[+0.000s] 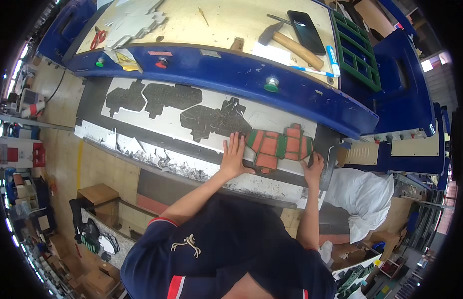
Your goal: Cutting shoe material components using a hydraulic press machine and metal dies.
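A cutting die (pixel 280 146) with a green frame and salmon-coloured foam pads lies on a pale sheet on the press bed. My left hand (pixel 234 158) is flat and open at the die's left end, its fingers spread over the sheet and the thumb toward the die's near edge. At the right end, my right hand (pixel 313 167) grips the die's edge between bent fingers and thumb; part of this grip is hidden. Left of the die, dark cut-out shapes (pixel 216 119) run in a row along the sheet (pixel 166 122).
Behind the bed runs the blue press beam (pixel 211 65) with push buttons. On its wooden top lie a hammer (pixel 296 49), a black phone (pixel 306 31), markers (pixel 333 61), red scissors (pixel 98 38) and grey offcuts (pixel 136 22). A green rack (pixel 358 50) stands right; a white sack (pixel 361 194) sits beside me.
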A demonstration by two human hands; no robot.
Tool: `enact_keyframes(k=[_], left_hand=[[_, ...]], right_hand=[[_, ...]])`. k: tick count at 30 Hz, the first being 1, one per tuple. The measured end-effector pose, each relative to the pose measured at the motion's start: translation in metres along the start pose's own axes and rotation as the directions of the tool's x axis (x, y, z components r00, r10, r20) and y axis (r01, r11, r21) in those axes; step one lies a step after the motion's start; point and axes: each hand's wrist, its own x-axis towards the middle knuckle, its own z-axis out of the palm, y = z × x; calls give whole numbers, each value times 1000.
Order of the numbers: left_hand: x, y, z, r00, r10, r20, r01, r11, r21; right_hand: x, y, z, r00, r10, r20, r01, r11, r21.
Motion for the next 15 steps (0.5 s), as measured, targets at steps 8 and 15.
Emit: enact_keyframes(k=[8,15], left_hand=[[50,-13,-4,989,36,-145,-40,999,-28],[101,-35,-22,996,83,-25,-82,996,46]], right_hand=[[5,-4,11,996,49,-80,-42,995,90],[28,-16,16,984,159,-75,-161,986,-32]])
